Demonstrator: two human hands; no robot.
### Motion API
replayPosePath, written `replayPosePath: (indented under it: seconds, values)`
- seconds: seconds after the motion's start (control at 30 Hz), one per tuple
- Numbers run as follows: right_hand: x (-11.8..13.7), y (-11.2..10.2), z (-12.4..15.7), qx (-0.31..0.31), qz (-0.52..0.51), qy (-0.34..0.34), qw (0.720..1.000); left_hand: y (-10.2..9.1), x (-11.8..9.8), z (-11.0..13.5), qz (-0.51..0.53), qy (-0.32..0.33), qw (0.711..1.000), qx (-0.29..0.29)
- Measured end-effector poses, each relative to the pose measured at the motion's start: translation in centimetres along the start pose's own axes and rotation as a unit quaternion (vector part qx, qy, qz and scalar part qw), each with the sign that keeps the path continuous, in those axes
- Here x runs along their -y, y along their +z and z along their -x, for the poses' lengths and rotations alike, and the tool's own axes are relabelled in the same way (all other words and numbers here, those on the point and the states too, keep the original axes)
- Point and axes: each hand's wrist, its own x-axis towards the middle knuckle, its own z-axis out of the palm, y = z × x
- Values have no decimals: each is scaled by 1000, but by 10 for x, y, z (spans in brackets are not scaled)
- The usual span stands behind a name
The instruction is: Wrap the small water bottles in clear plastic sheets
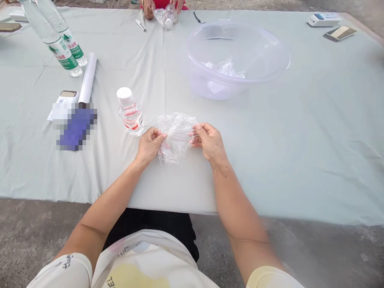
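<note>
A crumpled sheet of clear plastic film is stretched between my two hands, just above the cloth. My left hand pinches its left side between thumb and fingers. On the opposite side, my right hand grips a gathered edge, with the thumb pressed on the fingertips. Close behind my left hand stands an upright small clear bottle with a white cap and red print.
Beyond my hands sits a wide clear basin with crumpled plastic inside. Two large water bottles, a white roll and a blurred blue item lie left. Across the table, another person's hands handle a wrapped bottle. Phones lie far right.
</note>
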Motion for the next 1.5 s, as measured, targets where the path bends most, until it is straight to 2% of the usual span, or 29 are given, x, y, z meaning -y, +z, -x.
replayPosePath:
  seconds: [0.1, 0.27, 0.37, 0.53, 0.6, 0.63, 0.7, 0.73, 0.77, 0.8, 0.87, 0.9, 0.93, 0.97, 1.03, 1.1, 1.17, 1.3, 1.5]
  values:
    - [0, -11, -7, -54, 21, 11, 998, -2, -7, 0, 47, -60, 997, 4]
    - [0, -31, -12, -93, 82, -17, 992, -13, -15, 12, 16, -78, 996, -31]
    - [3, -44, -10, -107, 137, 4, 985, -32, -14, 23, -23, -98, 994, -46]
    - [10, -55, -2, -70, 225, 20, 972, -69, -12, 48, -120, -117, 983, -73]
    - [11, -56, -2, -71, 242, 28, 967, -77, -14, 64, -219, -88, 966, -104]
    - [11, -56, -2, -71, 255, 40, 964, -77, -17, 72, -278, -53, 950, -136]
    - [11, -56, -3, -75, 276, 55, 957, -72, -24, 87, -365, 60, 905, -208]
    - [11, -56, -4, -90, 282, 44, 954, -66, -28, 92, -385, 124, 886, -225]
    - [10, -55, -4, -116, 283, 20, 952, -58, -33, 94, -392, 179, 876, -215]
    - [10, -53, -3, -152, 280, -18, 948, -51, -37, 93, -399, 221, 872, -179]
    - [10, -47, -1, -222, 269, -118, 930, -36, -44, 83, -432, 262, 861, -61]
    - [10, -43, 1, -226, 272, -173, 919, -31, -45, 74, -465, 260, 846, 9]
    - [10, -37, 4, -196, 286, -227, 910, -27, -45, 65, -504, 251, 823, 74]
    - [9, -32, 6, -134, 311, -274, 900, -26, -43, 57, -542, 232, 797, 134]
    - [6, -23, 9, 37, 380, -323, 866, -27, -35, 43, -599, 188, 748, 213]
    - [2, -19, 10, 169, 440, -300, 829, -33, -25, 36, -628, 164, 721, 243]
    - [-3, -20, 9, 225, 478, -248, 812, -42, -16, 35, -637, 154, 714, 247]
    - [-7, -29, 7, 245, 523, -185, 795, -58, -9, 38, -637, 132, 717, 250]
    - [-2, -51, 3, 209, 579, -141, 776, -68, -9, 44, -628, 110, 729, 251]
